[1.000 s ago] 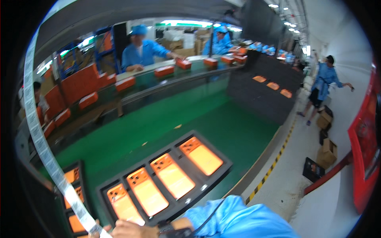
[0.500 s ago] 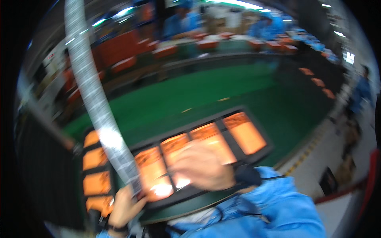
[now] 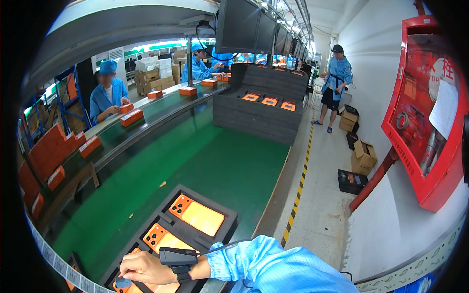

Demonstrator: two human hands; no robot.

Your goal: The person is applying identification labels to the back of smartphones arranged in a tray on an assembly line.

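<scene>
My right hand [image 3: 146, 267], with a black device strapped at its wrist, reaches over a black foam tray [image 3: 193, 242]. Its fingers are curled together, and a small grey-blue piece [image 3: 123, 282] shows at the fingertips, its kind unclear. Orange phones lie in the tray's slots: one at the far end [image 3: 200, 216], another [image 3: 166, 238] beside it, and more partly covered by my hand. A long pale strip of labels [image 3: 61, 267] curves along the lower left rim. My left hand is out of the picture.
The tray rests on a green conveyor [image 3: 220, 158]. Stacked black foam trays [image 3: 259, 115] with orange phones stand farther along it. Orange boxes [image 3: 132, 117] line another belt, with people in blue behind. At right are a red wall cabinet [image 3: 430, 107], cartons [image 3: 364, 156] and a standing person [image 3: 337, 80].
The view has swung right, bringing the aisle and red cabinet in. My left hand, earlier at the strip's end, has left the picture. My right hand's fingers now show a grey piece.
</scene>
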